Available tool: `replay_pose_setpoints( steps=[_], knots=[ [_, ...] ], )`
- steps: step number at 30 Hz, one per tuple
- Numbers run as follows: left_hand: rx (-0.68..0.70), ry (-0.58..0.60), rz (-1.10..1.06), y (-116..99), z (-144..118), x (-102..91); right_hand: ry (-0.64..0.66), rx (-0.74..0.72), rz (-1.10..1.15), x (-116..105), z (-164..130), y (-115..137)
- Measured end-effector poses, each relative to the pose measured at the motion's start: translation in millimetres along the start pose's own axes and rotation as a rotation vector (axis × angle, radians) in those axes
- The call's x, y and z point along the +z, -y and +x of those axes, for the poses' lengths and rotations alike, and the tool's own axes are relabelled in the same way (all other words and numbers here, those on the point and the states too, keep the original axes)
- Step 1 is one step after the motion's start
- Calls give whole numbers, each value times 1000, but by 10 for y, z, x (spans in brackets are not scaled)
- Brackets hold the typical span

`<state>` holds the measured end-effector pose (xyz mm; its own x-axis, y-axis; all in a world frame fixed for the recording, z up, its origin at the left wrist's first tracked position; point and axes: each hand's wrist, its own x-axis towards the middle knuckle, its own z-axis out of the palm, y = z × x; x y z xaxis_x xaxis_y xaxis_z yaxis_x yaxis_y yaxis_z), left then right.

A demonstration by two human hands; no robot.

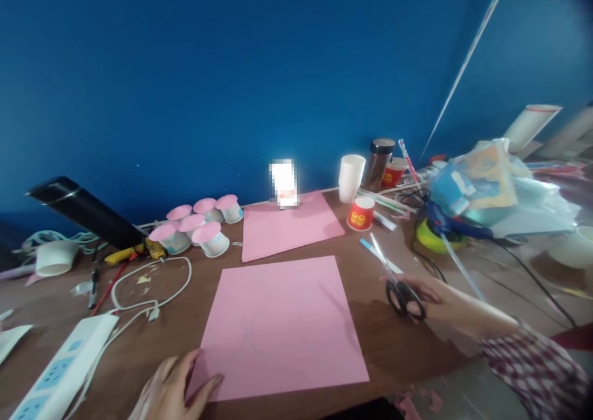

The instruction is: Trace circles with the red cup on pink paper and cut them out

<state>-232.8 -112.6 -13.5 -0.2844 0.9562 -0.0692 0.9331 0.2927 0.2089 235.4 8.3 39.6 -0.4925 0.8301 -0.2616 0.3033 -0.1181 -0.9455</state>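
A flat pink sheet of paper (282, 330) lies in front of me on the brown table. My left hand (173, 386) is at its lower left corner, the thumb over the paper and the fingers along the left edge. To the right of the sheet, my right hand (428, 299) holds black-handled scissors (405, 301) by the handles, blades pointing up and away. Just beyond the blades is a thin blue-and-white strip (380, 256). Behind the sheet lie more pink sheets (290, 228).
At the left are several paper cups (210, 239) with pink tops, a black cylinder (88, 213), a cable and a power strip (65, 361). A red cup (361, 214), white cups (351, 179), a dark bottle (380, 163) and a plastic bag (532, 204) stand at the right.
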Motion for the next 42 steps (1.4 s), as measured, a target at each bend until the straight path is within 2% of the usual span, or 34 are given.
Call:
replay_pose_setpoints(
  steps=[5,10,13,16,22,27,31,37,42],
  knots=[
    [86,-45,12,36,-40,6,146,-78,-70,184,245,166],
    [118,-38,23,20,-102,15,45,-139,-106,384,478,263],
    [134,-48,36,-39,-139,-4,80,-129,-126,499,597,307],
    [138,-59,44,-106,-177,-44,106,-196,-196,558,701,353],
    [21,-69,50,-165,-159,-95,-54,-345,-465,534,905,456],
    [-16,-44,13,-141,-99,-89,-172,-350,-624,556,1059,461],
    [-51,29,-4,-126,-85,-96,-305,-345,-685,599,1141,348],
    [-94,83,-13,-200,-72,-182,-301,-341,-636,617,1195,158],
    [-104,107,-35,-253,-52,-257,-376,-351,-794,617,1207,125]
  ],
)
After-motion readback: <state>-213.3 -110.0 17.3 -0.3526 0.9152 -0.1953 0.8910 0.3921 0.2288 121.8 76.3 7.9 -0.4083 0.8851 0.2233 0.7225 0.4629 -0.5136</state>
